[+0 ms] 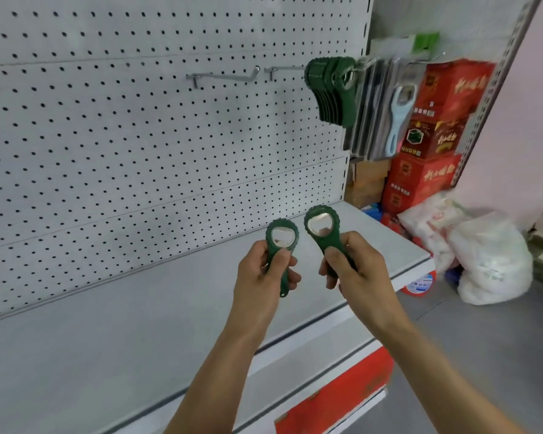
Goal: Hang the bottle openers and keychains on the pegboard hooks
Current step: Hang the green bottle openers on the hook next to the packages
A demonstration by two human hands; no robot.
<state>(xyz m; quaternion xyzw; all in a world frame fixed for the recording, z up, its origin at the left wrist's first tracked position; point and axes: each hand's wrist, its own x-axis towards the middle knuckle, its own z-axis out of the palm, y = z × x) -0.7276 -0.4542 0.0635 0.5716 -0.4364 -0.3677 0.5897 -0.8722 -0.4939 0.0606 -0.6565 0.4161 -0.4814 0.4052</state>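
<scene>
Bottle openers, two of them and both green, are held up in front of the person above the grey shelf (pixel 113 324). The left hand (pixel 261 274) has its grip closed around the handle of the left green opener (pixel 281 242), thumb pressed on the front, round metal head pointing up. The right hand (pixel 355 270) grips the handle of the right green opener (pixel 322 228) in the same way, and this one is tilted a little to the left. The two openers are near each other but apart.

Behind the shelf stands the white pegboard (pixel 107 136). On it, one bare hook (pixel 223 77) sticks out. Just to its right, a second hook (pixel 284 69) carries a bunch of hanging green openers (pixel 329 89). Further right hang packaged openers (pixel 398 117), the front one light blue. Behind them are stacked red boxes (pixel 433 145), and white plastic bags (pixel 483 261) lie on the floor.
</scene>
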